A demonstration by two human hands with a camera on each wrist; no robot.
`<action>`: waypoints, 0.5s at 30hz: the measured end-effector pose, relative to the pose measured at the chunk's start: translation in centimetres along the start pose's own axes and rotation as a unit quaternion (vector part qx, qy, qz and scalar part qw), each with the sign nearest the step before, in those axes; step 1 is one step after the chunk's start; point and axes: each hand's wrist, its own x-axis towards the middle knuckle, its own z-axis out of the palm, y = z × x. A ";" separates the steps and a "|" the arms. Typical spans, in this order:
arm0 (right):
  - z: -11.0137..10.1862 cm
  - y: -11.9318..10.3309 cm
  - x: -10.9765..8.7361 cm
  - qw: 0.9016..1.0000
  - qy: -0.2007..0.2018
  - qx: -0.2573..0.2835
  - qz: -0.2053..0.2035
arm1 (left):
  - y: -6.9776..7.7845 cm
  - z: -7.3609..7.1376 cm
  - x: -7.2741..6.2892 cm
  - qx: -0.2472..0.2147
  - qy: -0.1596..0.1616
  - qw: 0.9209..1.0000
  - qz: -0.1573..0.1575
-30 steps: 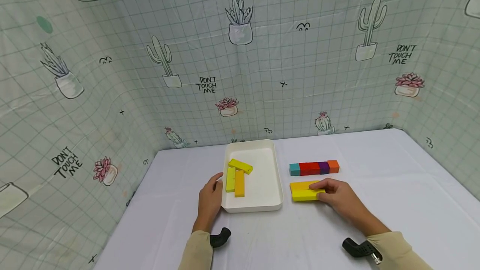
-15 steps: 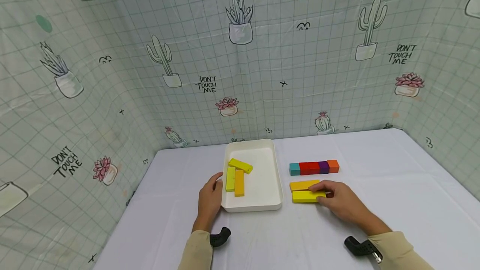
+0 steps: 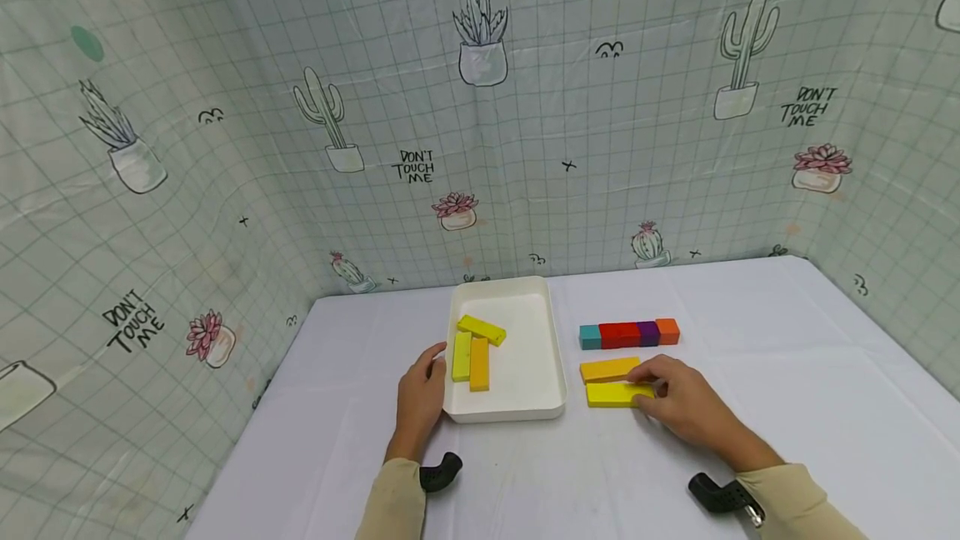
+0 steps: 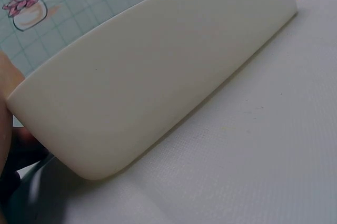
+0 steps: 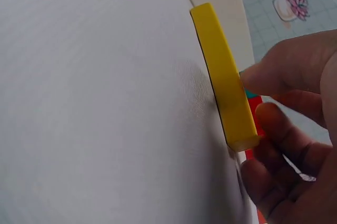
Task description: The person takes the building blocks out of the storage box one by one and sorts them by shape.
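In the head view, my right hand [image 3: 686, 402] pinches the right end of a yellow wooden block [image 3: 611, 395] between thumb and fingers. The block lies flat on the table. Just beyond it lies an orange-yellow block [image 3: 609, 370], a narrow gap apart. The right wrist view shows the yellow block [image 5: 224, 77] with thumb and curled fingers at its side. My left hand [image 3: 422, 394] rests against the left outer wall of a white tray [image 3: 528, 357]; its fingertips are partly hidden. Inside the tray lie two yellow-green blocks [image 3: 482, 330] and an orange-yellow block [image 3: 479, 365].
Behind the loose blocks stands a row of colored cubes: teal [image 3: 590, 337], red [image 3: 618, 335], purple [image 3: 648, 333] and orange [image 3: 667, 332]. A white cloth [image 3: 525, 482] covers the table. Printed fabric [image 3: 525, 132] hangs around the back and sides.
My right hand has moved the yellow block slightly toward me and right, so a gap shows between it and the orange-yellow block. The left hand and tray stay in place.
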 end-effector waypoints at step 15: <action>0.2 0.4 0.4 0.999 0.016 -0.019 0.047 | 0.1 -0.1 -0.1 0.004 -0.002 1.000 0.002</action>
